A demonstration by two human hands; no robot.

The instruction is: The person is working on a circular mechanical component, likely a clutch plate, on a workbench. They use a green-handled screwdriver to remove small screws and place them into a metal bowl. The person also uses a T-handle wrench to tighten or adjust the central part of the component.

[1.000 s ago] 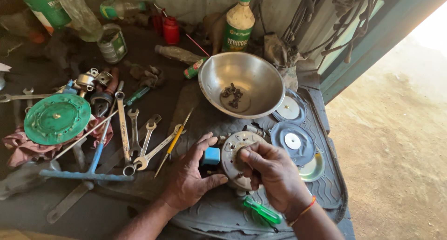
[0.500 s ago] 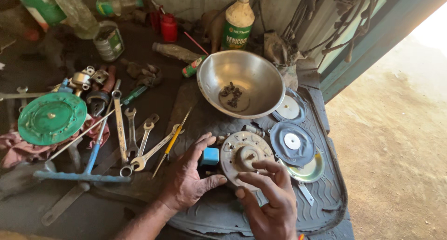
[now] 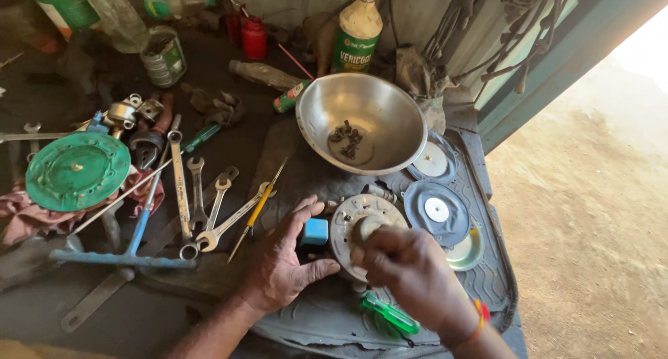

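The left hand lies spread and flat on the dark rubber mat, its fingers touching the rim of a round metal plate and its thumb tucked under it. A small blue block sits just beside those fingers. The right hand is curled over the plate, and its fingertips pinch a pale round knob in the middle of it. The plate rests on the mat near the front of the desk, just below a big shiny bowl with small dark bits inside. To do this well, I think the left hand should press down so the plate cannot spin, while the right hand keeps the knob straight up and does not tip it. A green screwdriver lies close under the right wrist and could get bumped. Two round grey discs lie right next to the plate on the right, so there is little room that way. The desk ends just past them, and a small part could roll off onto the sandy ground. To the left lie spanners, a yellow screwdriver and a green round lid, so that side is crowded too. The most open room is on the mat, close to the person.
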